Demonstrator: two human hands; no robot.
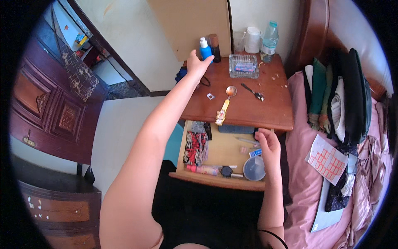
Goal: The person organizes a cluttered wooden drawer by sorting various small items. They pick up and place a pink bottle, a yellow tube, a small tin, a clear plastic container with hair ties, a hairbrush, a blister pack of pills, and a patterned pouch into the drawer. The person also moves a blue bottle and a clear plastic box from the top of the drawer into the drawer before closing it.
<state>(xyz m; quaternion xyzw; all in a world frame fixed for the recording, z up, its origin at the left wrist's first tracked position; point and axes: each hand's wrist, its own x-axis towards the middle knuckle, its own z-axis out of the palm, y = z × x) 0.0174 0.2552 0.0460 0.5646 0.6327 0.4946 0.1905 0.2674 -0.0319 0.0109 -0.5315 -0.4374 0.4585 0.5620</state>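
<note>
My left hand reaches to the back of the wooden nightstand, its thumb and fingers apart at a blue bottle with a white cap. The bottle stands upright, its lower part partly hidden by the hand. Just right of it is a dark brown bottle. My right hand is over the right side of the pulled-out drawer, fingers curled in toward the thumb. Whether anything is between them is hidden. Near that hand in the drawer are a small blue-and-white packet and a round translucent container.
On the nightstand top lie a yellow-handled spoon, a dark-handled utensil and a glass ashtray. Behind them stand a white cup and a plastic bottle. A bed with pink sheets adjoins on the right.
</note>
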